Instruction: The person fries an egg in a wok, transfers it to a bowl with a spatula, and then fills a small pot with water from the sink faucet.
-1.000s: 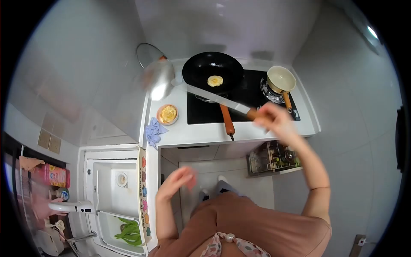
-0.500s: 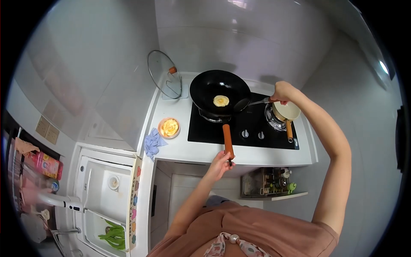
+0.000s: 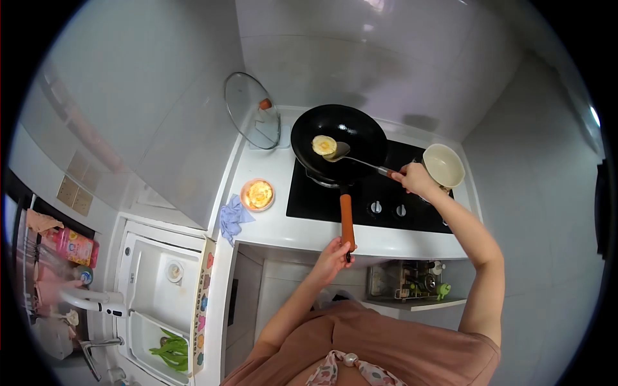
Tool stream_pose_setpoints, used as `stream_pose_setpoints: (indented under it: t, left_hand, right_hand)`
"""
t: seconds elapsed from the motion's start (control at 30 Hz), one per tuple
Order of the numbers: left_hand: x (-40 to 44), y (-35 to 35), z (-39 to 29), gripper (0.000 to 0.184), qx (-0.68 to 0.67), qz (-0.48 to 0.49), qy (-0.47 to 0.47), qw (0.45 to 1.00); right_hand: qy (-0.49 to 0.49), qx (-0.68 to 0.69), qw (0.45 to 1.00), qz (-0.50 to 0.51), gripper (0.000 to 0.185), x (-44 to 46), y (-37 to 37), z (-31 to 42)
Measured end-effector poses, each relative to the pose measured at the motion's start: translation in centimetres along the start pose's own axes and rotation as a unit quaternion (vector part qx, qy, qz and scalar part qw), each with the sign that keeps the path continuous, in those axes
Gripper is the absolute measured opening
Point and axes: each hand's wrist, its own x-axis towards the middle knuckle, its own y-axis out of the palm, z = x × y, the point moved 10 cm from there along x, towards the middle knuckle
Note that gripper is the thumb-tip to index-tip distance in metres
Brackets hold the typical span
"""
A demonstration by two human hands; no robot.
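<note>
A black wok (image 3: 360,130) rests over the left burner, its orange-brown handle (image 3: 347,219) pointing toward me. My left hand (image 3: 332,258) is closed around the end of that handle. In my right hand (image 3: 415,178) is a metal spatula (image 3: 362,161) with a wooden grip, its blade down in the wok. The blade touches the lower right edge of a fried egg (image 3: 324,145), which lies in the left part of the wok. More egg (image 3: 259,193) sits in a small pinkish bowl on the counter, left of the stove.
A cream pot (image 3: 443,165) stands on the right burner. A glass lid (image 3: 252,110) leans upright behind the counter's left side. A blue cloth (image 3: 233,217) lies beside the bowl. The sink (image 3: 152,276) holds green vegetables (image 3: 170,351). Below the stove, a drawer (image 3: 412,305) is open.
The spatula has moved left inside the wok to the egg, and the egg has shifted left. My right hand has come lower and left, off the pot. My left hand still grips the handle.
</note>
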Motion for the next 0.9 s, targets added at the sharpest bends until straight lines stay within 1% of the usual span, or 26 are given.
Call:
stream_pose_setpoints:
  t: [0.07, 0.2, 0.4, 0.5, 0.77, 0.9]
  left_hand:
    - [-0.1, 0.1, -0.4, 0.03, 0.001, 0.002, 0.002, 1.0]
    - [-0.7, 0.2, -1.0, 0.03, 0.003, 0.008, 0.011, 1.0]
    - [-1.3, -0.2, -1.8, 0.03, 0.002, 0.004, 0.015, 1.0]
    - [-1.7, -0.6, -2.4, 0.029, 0.013, -0.005, 0.021, 1.0]
    - [-2.1, -0.9, -2.5, 0.028, 0.02, -0.006, 0.017, 1.0]
    - [-2.3, -0.7, -2.9, 0.029, 0.021, -0.002, 0.026, 0.999]
  right_hand:
    - [-0.01, 0.04, 0.999, -0.014, 0.032, 0.7, 1.0, 1.1]
    - [-0.034, 0.067, 0.996, -0.046, 0.03, 2.1, 1.9, 2.4]
    - [0.004, 0.142, 0.989, -0.037, 0.03, 2.1, 3.6, 1.6]
    - [0.011, 0.145, 0.989, -0.022, 0.029, 0.8, 4.1, 1.2]
    - [0.059, 0.201, 0.977, -0.038, 0.028, -0.5, 5.1, 1.8]
    - [0.051, 0.219, 0.972, -0.063, 0.028, -2.3, 4.2, 0.7]
